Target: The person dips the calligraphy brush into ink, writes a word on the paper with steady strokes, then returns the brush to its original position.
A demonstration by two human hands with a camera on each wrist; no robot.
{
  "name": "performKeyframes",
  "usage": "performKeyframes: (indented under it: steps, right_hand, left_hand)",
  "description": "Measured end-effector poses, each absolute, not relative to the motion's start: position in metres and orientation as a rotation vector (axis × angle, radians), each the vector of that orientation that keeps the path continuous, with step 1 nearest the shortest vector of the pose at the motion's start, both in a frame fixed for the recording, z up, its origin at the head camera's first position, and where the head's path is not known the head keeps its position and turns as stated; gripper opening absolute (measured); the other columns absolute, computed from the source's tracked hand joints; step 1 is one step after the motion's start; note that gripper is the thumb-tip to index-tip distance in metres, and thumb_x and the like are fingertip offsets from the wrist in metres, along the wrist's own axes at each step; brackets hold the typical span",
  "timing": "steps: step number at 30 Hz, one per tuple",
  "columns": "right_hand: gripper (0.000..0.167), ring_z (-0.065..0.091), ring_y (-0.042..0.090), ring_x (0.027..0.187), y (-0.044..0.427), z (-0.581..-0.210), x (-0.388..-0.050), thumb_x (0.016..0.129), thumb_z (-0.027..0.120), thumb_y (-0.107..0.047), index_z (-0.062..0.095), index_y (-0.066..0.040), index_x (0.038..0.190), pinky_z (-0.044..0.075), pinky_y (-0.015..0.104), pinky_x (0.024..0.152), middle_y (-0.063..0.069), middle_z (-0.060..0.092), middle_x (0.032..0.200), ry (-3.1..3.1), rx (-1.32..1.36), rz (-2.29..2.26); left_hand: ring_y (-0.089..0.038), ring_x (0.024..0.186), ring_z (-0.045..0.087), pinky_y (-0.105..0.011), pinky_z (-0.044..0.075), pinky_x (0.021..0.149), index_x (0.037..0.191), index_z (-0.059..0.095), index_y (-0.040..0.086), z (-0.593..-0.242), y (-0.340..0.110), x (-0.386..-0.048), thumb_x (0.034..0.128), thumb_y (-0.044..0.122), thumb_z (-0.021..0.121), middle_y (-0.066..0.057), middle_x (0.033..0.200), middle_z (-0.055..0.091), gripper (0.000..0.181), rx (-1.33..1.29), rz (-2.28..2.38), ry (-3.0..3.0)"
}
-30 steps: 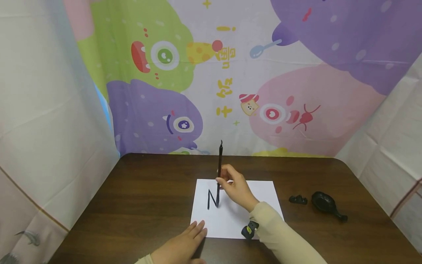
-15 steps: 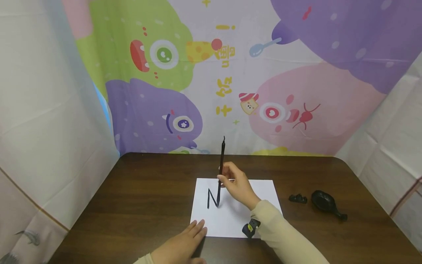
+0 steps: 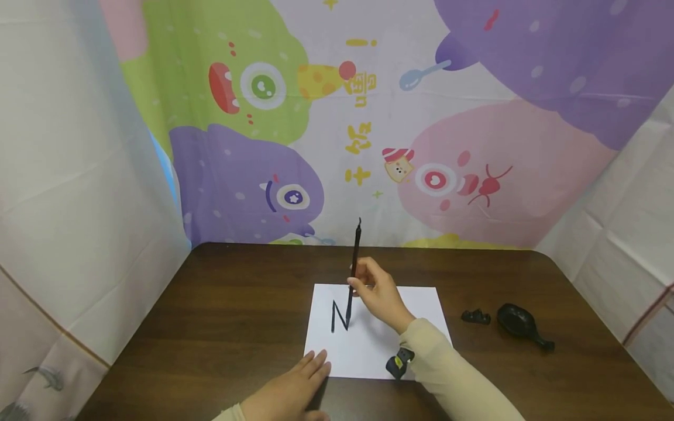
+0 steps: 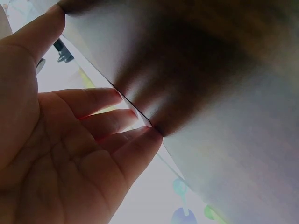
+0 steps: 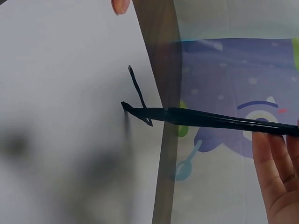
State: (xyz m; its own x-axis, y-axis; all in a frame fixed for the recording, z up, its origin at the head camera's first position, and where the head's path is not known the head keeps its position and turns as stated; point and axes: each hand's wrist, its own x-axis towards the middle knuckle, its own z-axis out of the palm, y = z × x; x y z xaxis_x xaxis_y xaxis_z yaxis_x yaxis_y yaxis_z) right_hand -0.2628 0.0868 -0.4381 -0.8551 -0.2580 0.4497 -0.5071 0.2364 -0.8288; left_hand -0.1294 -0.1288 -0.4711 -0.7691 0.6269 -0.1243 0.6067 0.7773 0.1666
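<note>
Fingers [image 3: 368, 267] of the right hand [image 3: 383, 299] pinch a slim black round-shafted brush [image 3: 356, 245] against the thumb [image 3: 358, 289]; on my head feed it stands nearly upright over the ten o'clock part of a white rectangular sheet of paper [image 3: 411, 333]. My right wrist feed puts its dark bristle tip [image 5: 135, 111] at the end of two joined black painted strokes [image 3: 333, 317], one straight, one slanting; I cannot tell whether it touches the sheet. I see the left hand [image 3: 286, 386] holding nothing, its fingers nearly straight and slightly apart, fingertips [image 3: 322, 355] on the sheet's eight o'clock corner. Toward five o'clock, a black wrist-worn device with a yellow mark [image 3: 397, 363] sits below the pale cream right cuff [image 3: 421, 339].

At three o'clock from the sheet, a small black ridged block [image 3: 476, 317] lies between it and a black oval dish [image 3: 518, 321] whose tapering handle points to four o'clock. I find the dish's hollow too dark to tell its contents. Beyond the dark brown wood-grain table [image 3: 237, 304], at twelve o'clock, hangs a white cloth printed with cartoon monsters [image 3: 253, 175].
</note>
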Motion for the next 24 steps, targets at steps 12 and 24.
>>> performKeyframes:
  steps: [12,24]
  right_hand:
    - [0.018,0.066,0.021,0.078,0.0864,-0.4398,-0.2675,0.093,0.064,-0.007,0.058,-0.011,0.110,0.061,0.037,0.069,0.011,0.062,0.089,-2.297,0.689,1.690]
    - [0.017,0.065,0.021,0.079,0.0847,-0.4411,-0.2719,0.093,0.064,-0.005,0.057,-0.009,0.108,0.061,0.034,0.069,0.011,0.061,0.090,-2.280,0.660,1.693]
  left_hand:
    - [-0.037,0.138,0.045,-0.046,0.046,0.107,0.141,0.051,0.004,-0.4712,-0.1285,-0.1301,0.0833,0.058,0.067,-0.017,0.151,0.045,0.080,0.980,0.170,2.788]
    - [-0.037,0.139,0.044,-0.046,0.045,0.107,0.141,0.050,0.004,-0.4700,-0.1288,-0.1303,0.0840,0.058,0.066,-0.016,0.151,0.045,0.080,0.960,0.193,2.772]
